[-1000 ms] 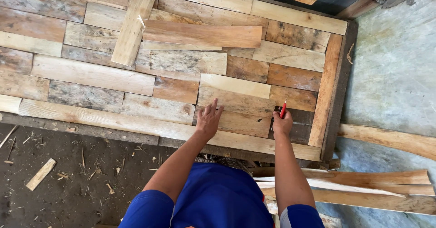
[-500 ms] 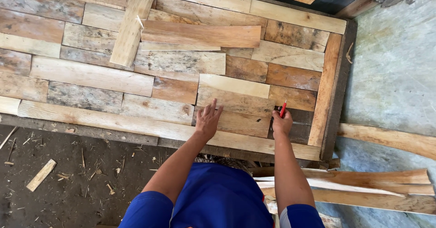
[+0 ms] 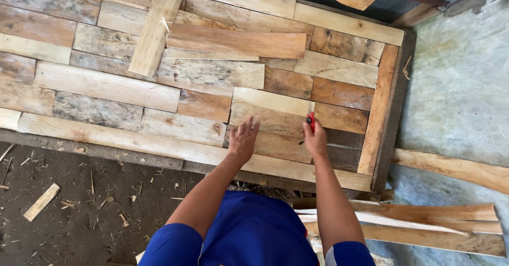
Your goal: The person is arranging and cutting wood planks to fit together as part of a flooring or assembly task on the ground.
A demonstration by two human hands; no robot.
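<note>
My left hand (image 3: pixel 243 139) lies flat, fingers spread, on a pale short board (image 3: pixel 268 109) set on a panel of patchwork wooden boards (image 3: pixel 106 86). My right hand (image 3: pixel 316 139) is closed around a red marker (image 3: pixel 311 121), its tip at the right end of that short board. Both arms reach forward from my blue shirt.
Two loose boards lie on top of the panel: an upright one (image 3: pixel 155 33) and a long brown one (image 3: pixel 238 41). Rough wood offcuts (image 3: pixel 424 218) lie stacked at the lower right, another plank (image 3: pixel 450 168) above them. A small wood scrap (image 3: pixel 41 202) and chips litter the dirt floor.
My right hand with the red marker has shifted slightly up along the board's end. My left hand stays pressed on the board.
</note>
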